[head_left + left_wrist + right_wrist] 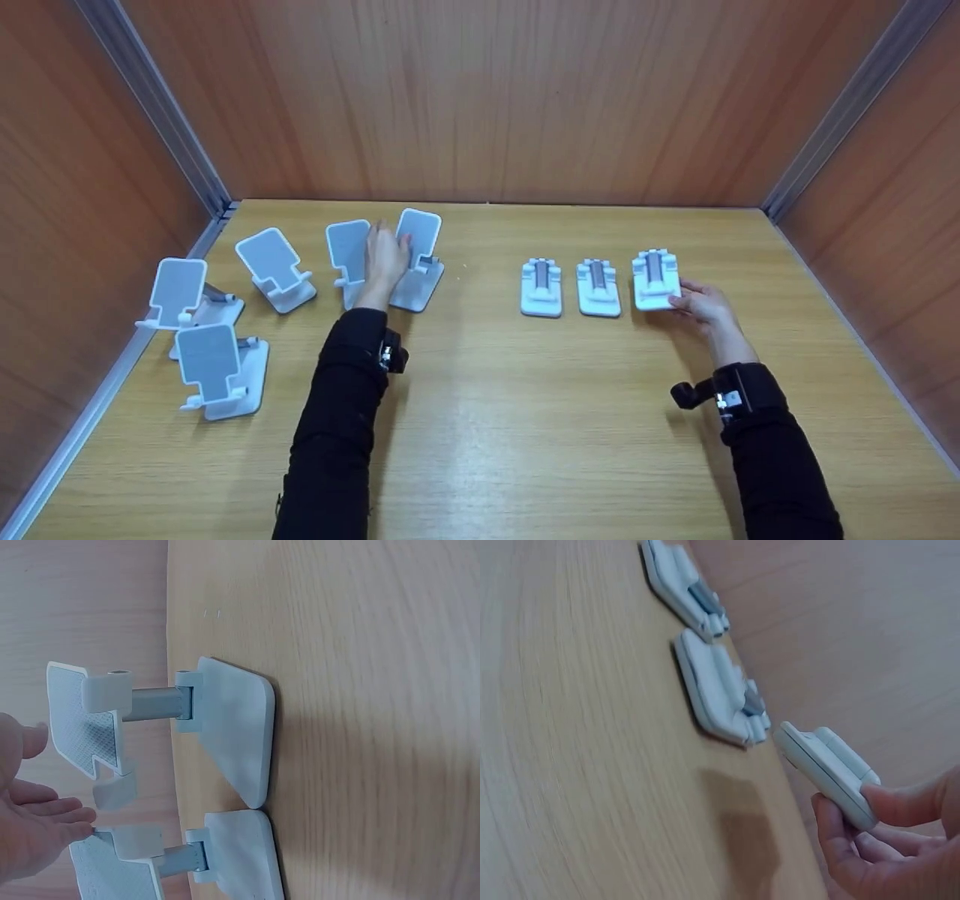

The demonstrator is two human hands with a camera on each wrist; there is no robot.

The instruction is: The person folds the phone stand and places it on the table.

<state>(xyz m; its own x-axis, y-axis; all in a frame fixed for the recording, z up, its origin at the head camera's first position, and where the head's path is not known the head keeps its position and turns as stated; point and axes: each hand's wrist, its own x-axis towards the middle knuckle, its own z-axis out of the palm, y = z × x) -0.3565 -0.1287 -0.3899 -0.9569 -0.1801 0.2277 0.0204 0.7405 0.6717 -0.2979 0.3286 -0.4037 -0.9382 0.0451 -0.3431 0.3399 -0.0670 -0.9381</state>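
Head view: your right hand holds the rightmost folded stand by its right edge, thumb on top and fingers curled beneath, a narrow pinch that leaves most of the stand uncovered. The right wrist view shows it tilted and raised off the table. To its left, the middle folded stand and the left folded stand lie flat on their bases in a row, with a gap that likely gives fingers room. Your left hand is at the far left, between the right unfolded stand and the left unfolded stand; its fingers are nearly straight, the thumb spread wide from them, gripping neither. You cannot tell whether its fingertips touch the left one's plate. Both rest on flat bases, which seem to meet at a corner, while hinged arms prop the plates up. Farther left are three more unfolded: a back stand, a side stand and a near stand; their broad bases probably keep the raised plates from tipping. You see no container, only wooden walls bounding the table left, right and far.
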